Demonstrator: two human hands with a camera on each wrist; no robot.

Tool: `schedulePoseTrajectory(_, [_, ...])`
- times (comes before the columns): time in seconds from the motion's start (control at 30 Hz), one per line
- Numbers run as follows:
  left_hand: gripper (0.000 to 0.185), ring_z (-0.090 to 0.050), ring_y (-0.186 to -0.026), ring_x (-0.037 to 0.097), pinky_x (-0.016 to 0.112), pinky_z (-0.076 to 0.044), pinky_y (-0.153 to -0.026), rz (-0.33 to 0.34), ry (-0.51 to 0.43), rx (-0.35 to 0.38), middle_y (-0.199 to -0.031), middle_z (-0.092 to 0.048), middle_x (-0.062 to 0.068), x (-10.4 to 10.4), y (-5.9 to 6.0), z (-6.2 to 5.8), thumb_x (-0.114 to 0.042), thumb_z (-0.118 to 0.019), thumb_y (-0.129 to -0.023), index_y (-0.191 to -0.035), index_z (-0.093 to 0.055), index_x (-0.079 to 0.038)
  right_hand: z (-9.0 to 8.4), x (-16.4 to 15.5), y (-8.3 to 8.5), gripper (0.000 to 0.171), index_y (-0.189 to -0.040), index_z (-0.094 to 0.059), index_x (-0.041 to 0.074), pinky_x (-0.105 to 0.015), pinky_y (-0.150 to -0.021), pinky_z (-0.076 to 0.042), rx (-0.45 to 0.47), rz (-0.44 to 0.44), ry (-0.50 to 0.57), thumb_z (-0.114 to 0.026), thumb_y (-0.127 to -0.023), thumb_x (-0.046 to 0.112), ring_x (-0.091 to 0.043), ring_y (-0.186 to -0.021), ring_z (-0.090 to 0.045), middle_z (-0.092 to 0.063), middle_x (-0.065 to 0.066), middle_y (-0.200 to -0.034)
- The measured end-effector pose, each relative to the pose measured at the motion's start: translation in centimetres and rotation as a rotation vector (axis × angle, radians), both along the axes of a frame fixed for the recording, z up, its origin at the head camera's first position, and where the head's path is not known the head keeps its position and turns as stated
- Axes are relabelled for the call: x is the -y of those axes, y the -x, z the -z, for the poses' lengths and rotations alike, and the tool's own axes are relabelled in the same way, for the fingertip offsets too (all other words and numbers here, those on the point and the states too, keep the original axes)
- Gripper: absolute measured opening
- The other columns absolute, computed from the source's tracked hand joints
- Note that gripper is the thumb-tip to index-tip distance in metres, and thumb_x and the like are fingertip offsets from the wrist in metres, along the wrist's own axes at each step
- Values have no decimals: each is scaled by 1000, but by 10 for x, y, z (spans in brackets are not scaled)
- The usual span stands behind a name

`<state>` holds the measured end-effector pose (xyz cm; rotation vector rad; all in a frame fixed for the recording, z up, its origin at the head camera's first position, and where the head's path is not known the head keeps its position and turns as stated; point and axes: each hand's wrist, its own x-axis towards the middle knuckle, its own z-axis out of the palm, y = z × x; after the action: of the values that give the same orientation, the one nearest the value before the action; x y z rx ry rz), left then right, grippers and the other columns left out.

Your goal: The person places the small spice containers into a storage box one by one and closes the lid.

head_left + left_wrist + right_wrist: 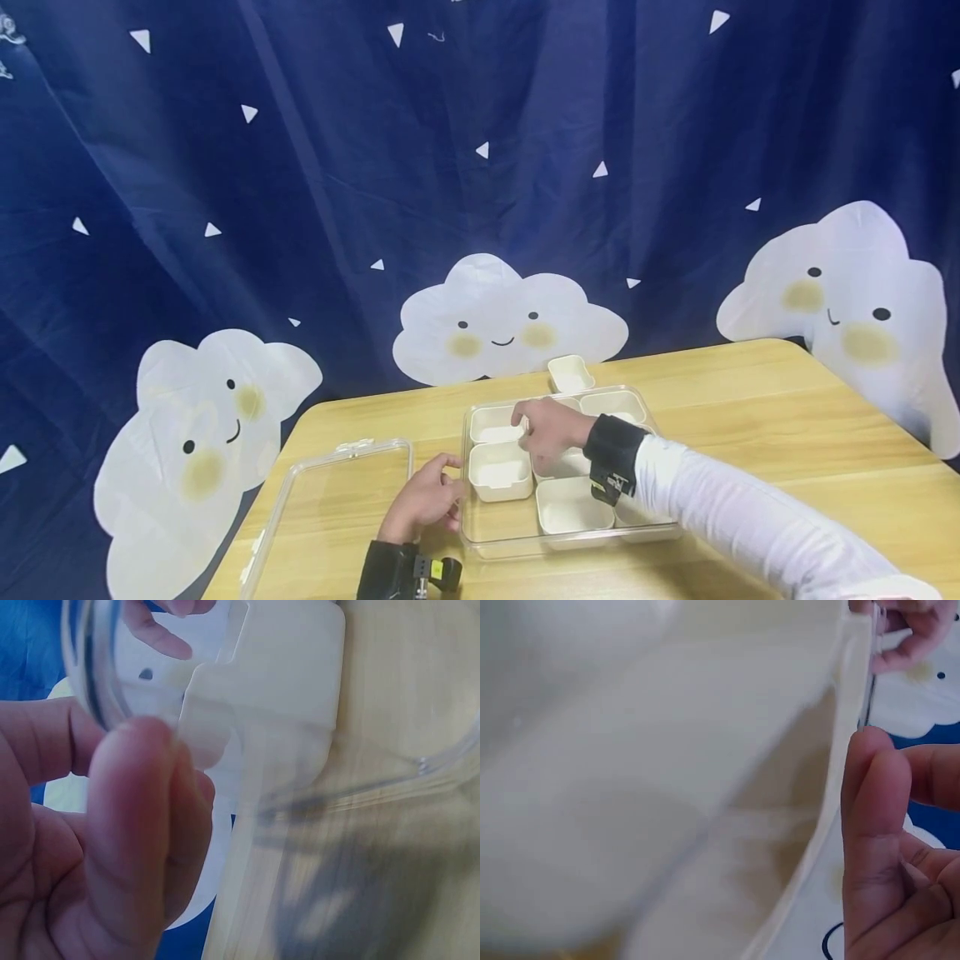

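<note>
A clear shallow tray (502, 548) holds several small white boxes, among them a middle-left box (500, 473) and a front box (574, 506). My left hand (427, 500) is at the tray's left wall; the left wrist view shows its thumb and fingers (127, 817) pinching the clear edge. Above the boxes, my right hand (553, 429) bends over, its fingertips at the inner edge of the back-left box (491, 423). The right wrist view has curled fingers (877, 795) at a white box's rim (829, 802). That hand partly hides the boxes below it.
Left of the tray lies a clear lid (337, 508) with latches. Another small white box (572, 375) stands behind the tray on the wooden table (780, 433). A blue curtain (525, 208) with clouds hangs beyond the table's far edge.
</note>
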<state>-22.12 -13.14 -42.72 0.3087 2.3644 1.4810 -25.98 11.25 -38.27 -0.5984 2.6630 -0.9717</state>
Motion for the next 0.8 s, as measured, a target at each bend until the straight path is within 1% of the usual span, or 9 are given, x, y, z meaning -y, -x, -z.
schedulePoseTrajectory(0.1, [50,-55,-49,16,30,-52,-48,-2,-1,2,-74,-56,12,1,1,0,-7,-57,-87,-133,-42,6,-5,-4,6,28,-113,-58,-1,-24,-50,-45,-25,3,-22,-62,-86,2,-13,-49,-59,-62,-1,-61])
schedulePoseTrajectory(0.2, [50,-55,-49,16,29,-52,-48,-2,-8,8,-75,-56,11,2,1,-1,-7,-57,-86,-133,-42,6,-9,-9,13,23,-111,-59,-1,-23,-48,-45,-25,2,-24,-61,-88,2,-14,-50,-60,-65,-5,-64])
schedulePoseTrajectory(0.33, [51,-55,-50,15,29,-52,-48,-5,-17,12,-75,-56,10,2,1,-1,-6,-58,-86,-133,-42,6,-14,-20,23,17,-105,-61,0,-24,-48,-45,-85,-6,-42,-58,-88,1,-13,-50,-59,-65,-6,-64])
schedulePoseTrajectory(0.43, [52,-55,-50,16,29,-51,-47,-6,-14,11,-75,-56,11,2,0,-2,-5,-57,-85,-133,-42,6,-16,-28,34,16,-102,-61,1,-25,-52,-45,-138,-7,-73,-58,-87,2,-12,-50,-58,-63,-3,-62])
schedulePoseTrajectory(0.53, [51,-55,-50,16,29,-51,-47,-7,-9,13,-75,-57,12,3,-1,-3,-4,-56,-85,-134,-42,6,-16,-34,45,16,-101,-62,0,-25,-55,-46,-180,-10,-99,-60,-86,3,-11,-53,-57,-61,0,-64])
schedulePoseTrajectory(0.63, [50,-55,-50,16,29,-51,-47,-13,-10,14,-76,-57,13,3,-2,-3,-4,-56,-86,-133,-42,6,-15,-41,56,14,-99,-62,1,-26,-57,-47,-222,-9,-110,-60,-85,2,-11,-54,-58,-60,0,-66])
schedulePoseTrajectory(0.7, [49,-54,-50,16,28,-51,-47,-15,-17,11,-75,-56,13,3,-1,-2,-4,-56,-85,-132,-43,5,-15,-46,62,14,-98,-63,0,-27,-56,-48,-242,-1,-114,-60,-84,2,-11,-54,-58,-61,-1,-65])
schedulePoseTrajectory(0.8, [49,-54,-50,15,28,-51,-47,-14,-29,11,-73,-55,11,1,-1,0,-4,-56,-85,-131,-44,5,-13,-53,72,13,-95,-64,1,-28,-60,-49,-291,18,-140,-61,-82,3,-11,-58,-58,-61,0,-67])
